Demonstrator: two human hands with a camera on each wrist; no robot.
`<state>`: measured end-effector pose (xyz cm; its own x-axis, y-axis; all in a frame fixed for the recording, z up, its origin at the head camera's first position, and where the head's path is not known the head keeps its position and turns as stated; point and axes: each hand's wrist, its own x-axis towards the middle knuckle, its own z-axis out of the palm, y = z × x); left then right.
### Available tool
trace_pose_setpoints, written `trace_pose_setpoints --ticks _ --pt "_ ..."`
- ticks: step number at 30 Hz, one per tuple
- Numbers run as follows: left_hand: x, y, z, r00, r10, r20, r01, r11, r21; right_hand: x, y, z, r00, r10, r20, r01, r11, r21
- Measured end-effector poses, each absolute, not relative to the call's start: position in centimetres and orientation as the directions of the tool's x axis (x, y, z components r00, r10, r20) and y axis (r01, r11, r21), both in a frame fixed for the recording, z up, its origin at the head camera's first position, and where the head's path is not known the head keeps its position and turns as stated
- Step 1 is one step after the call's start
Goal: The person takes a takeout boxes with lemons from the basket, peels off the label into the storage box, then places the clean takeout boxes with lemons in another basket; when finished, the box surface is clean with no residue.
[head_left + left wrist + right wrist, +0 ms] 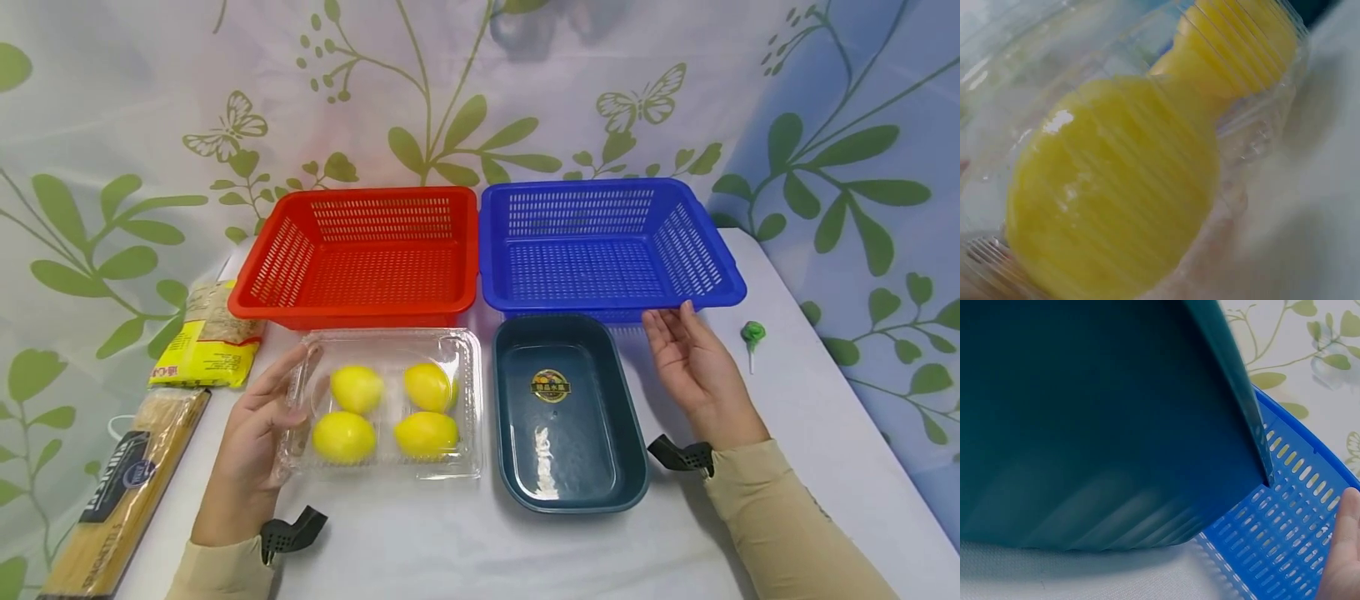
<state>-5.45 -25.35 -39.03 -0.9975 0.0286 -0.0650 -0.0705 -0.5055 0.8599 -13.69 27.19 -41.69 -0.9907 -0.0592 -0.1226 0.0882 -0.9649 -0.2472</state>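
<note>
My left hand [255,429] grips the left side of a clear plastic box [467,408], thumb on top and fingers partly hidden beneath. Several yellow lemons [343,437] sit inside; in the left wrist view one lemon [1113,187] looms large through the ribbed plastic wall. My right hand [697,371] holds nothing, its fingers relaxed and palm turned up. Its fingertips are at the front rim of the blue basket [585,305]; whether they touch cannot be told. Between the hands lies a dark teal tray [573,458] with a gold sticker, large in the right wrist view.
A red basket [352,310] stands at the back, left of the blue one. Far left are a yellow packet [210,337] of something grainy and a spaghetti pack [123,492]. A green lollipop [753,333] lies at the right. Patterned cloth [525,83] hangs behind.
</note>
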Motion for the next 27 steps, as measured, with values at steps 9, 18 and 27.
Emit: trace_pose_setpoints --ticks 9,18,27 --pt "-4.2 -24.6 -36.4 -0.999 0.044 0.018 -0.007 -0.526 0.850 -13.7 27.3 -41.6 -0.991 -0.068 -0.114 0.094 -0.968 -0.232" --pt "-5.4 -22.4 -32.7 -1.000 0.015 0.012 0.004 -0.434 0.901 -13.8 27.3 -41.9 -0.991 -0.070 -0.110 0.094 -0.969 -0.229" --pt "-7.8 -18.4 -28.8 -0.996 0.045 0.075 0.048 -0.429 0.902 -13.8 27.3 -41.7 -0.991 -0.060 -0.118 0.088 -0.965 -0.248"
